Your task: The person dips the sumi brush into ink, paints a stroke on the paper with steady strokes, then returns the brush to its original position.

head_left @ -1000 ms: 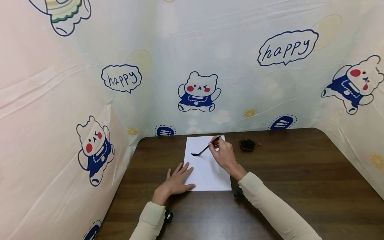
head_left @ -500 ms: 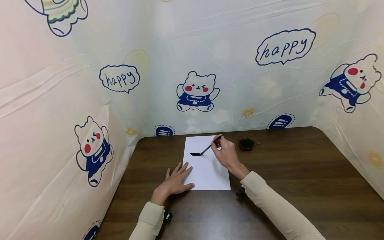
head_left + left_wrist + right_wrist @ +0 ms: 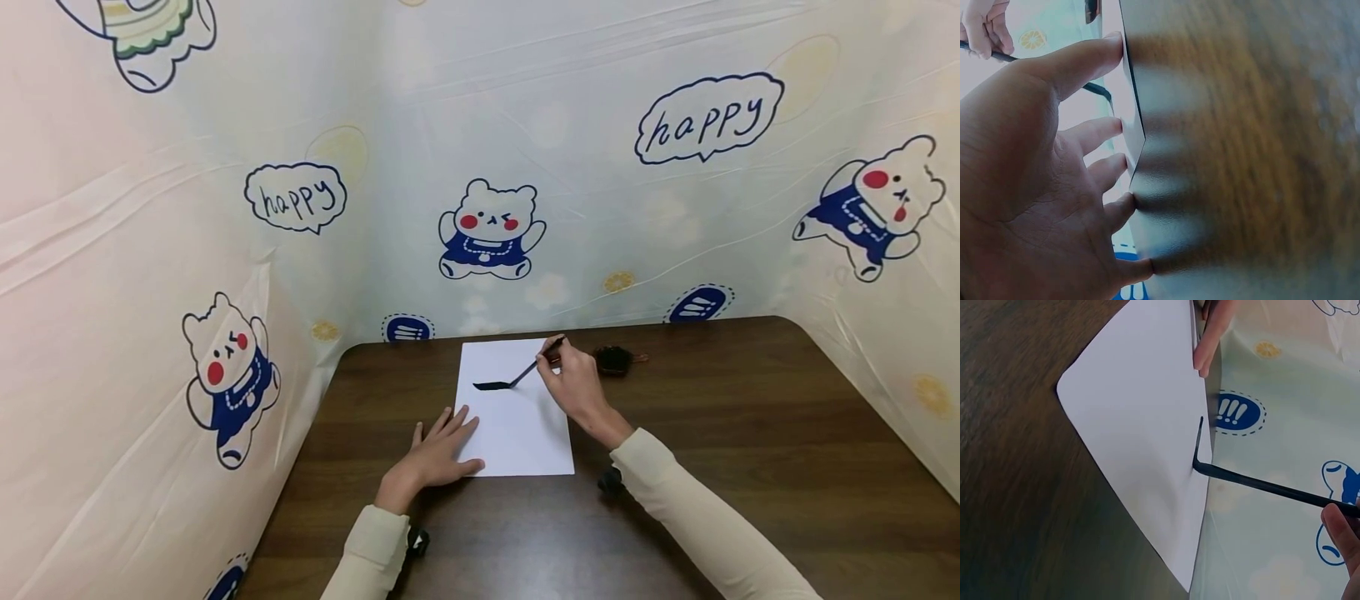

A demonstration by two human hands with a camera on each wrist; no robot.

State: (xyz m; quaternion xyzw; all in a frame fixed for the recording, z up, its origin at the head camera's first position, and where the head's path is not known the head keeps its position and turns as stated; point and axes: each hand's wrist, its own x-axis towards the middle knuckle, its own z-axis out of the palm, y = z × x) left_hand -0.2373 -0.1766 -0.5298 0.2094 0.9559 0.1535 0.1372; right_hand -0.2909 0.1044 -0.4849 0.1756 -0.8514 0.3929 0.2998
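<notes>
A sheet of white paper (image 3: pixel 517 442) lies on the wooden table. My right hand (image 3: pixel 579 387) pinches a dark writing brush (image 3: pixel 528 371) by its handle above the paper's right side. The brush slants down leftward, its bent tip on the paper at the right end of a black horizontal ink stroke (image 3: pixel 489 386). The bend of the bristles (image 3: pixel 1200 465) shows in the right wrist view. My left hand (image 3: pixel 435 458) rests with spread fingers on the paper's lower left edge. In the left wrist view the thumb (image 3: pixel 1094 59) and some fingertips meet the sheet, while the little finger touches the table.
A small dish of black ink (image 3: pixel 613 361) sits on the table (image 3: pixel 712 433) just right of the paper, close behind my right hand. A pale curtain (image 3: pixel 600 242) printed with bears and "happy" bubbles surrounds the table's back and sides.
My right hand has moved the brush to the right, and the black stroke has grown longer behind its tip. My left hand has stayed in place on the paper.
</notes>
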